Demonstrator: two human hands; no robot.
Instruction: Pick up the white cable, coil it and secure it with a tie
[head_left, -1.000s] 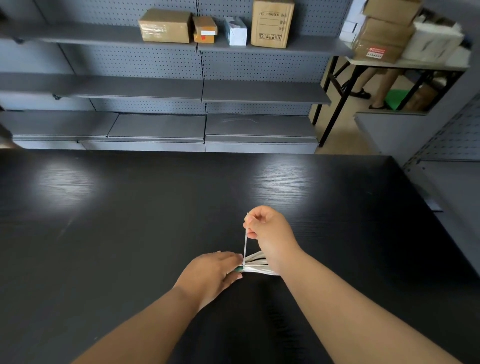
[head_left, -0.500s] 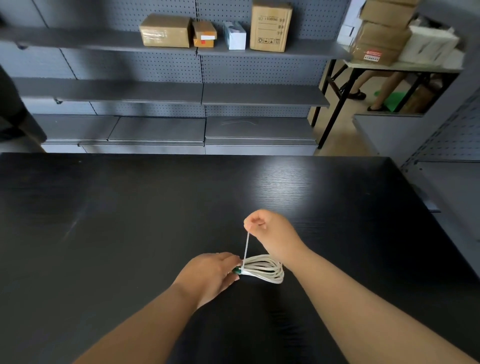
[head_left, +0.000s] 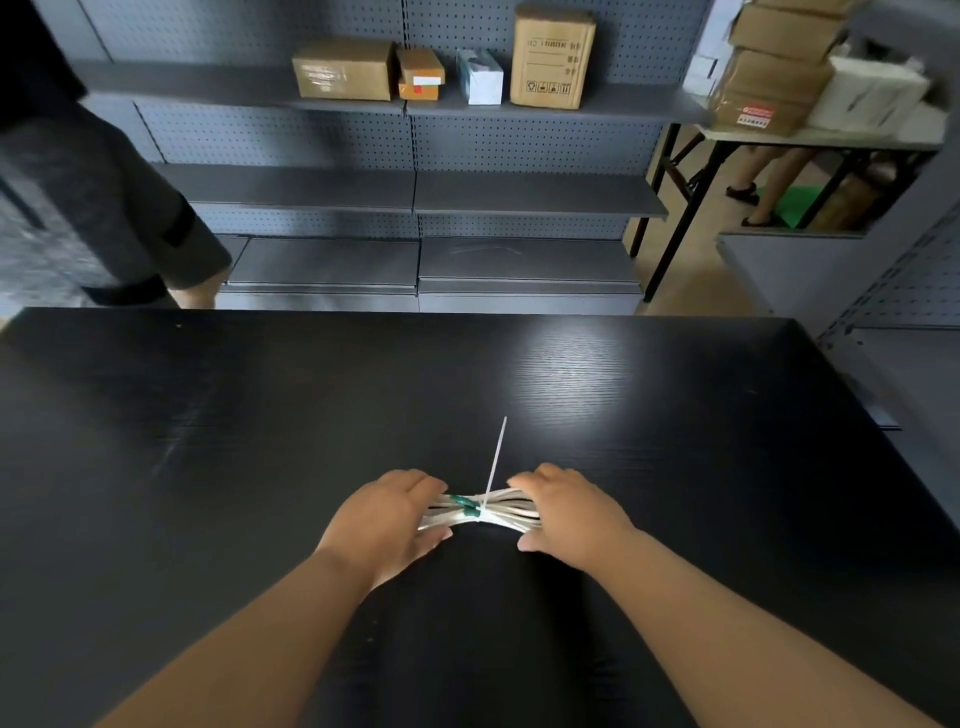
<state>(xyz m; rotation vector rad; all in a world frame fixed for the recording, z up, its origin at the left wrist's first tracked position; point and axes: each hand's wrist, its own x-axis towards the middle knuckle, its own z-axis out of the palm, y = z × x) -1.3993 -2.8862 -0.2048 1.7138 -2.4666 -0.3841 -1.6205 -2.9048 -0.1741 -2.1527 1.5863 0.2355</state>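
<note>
At the table's (head_left: 208, 467) six o'clock, the left hand (head_left: 387, 519) and right hand (head_left: 566, 514) each grip an end of the coiled cable (head_left: 498, 512), its tie (head_left: 496, 457) looking cinched with the tail toward twelve, so probably only letting go remains.

Your single head-worn camera looks forward and down, close over the black table (head_left: 208, 467), toward the far shelving (head_left: 519, 195).

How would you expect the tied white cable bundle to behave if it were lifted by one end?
The white cable is cinched at its middle by the tie, so it would probably lift as one bundle. The strands fan out toward the left hand and right hand, so the far end may droop. Thin strands suggest it is light.
</note>
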